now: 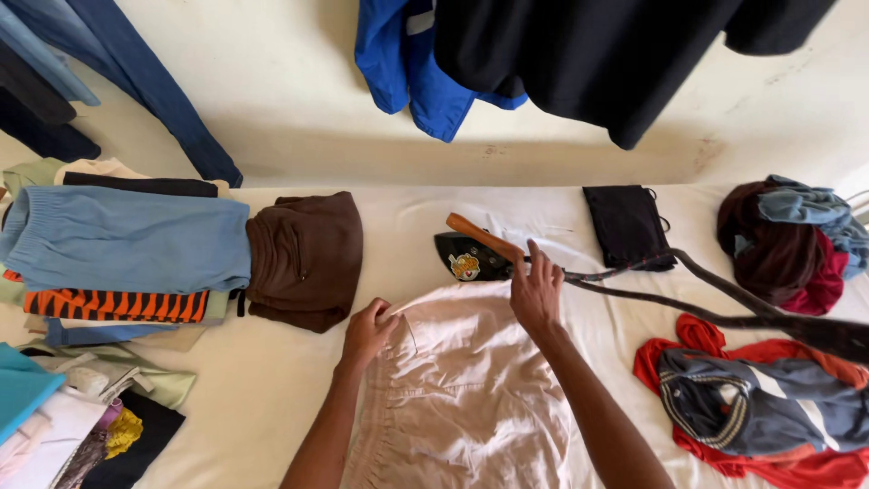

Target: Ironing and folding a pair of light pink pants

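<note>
A pale pink garment (462, 389) lies spread on the white cloth-covered surface (272, 398) in front of me. My left hand (367, 333) pinches its upper left edge. Over the garment's top edge hovers my right hand (536, 292), fingers apart and holding nothing. Just beyond that hand stands a black iron (471, 254) with a brown wooden handle, and its dark cord (706, 299) trails off to the right.
At the left sit stacks of folded clothes: a blue piece (127, 237), an orange-and-black striped one (113, 305), a brown one (306, 258). A black folded cloth (626, 226) lies at the back. Unfolded clothes (787, 240) and a red and grey heap (760, 407) lie right. Garments hang above.
</note>
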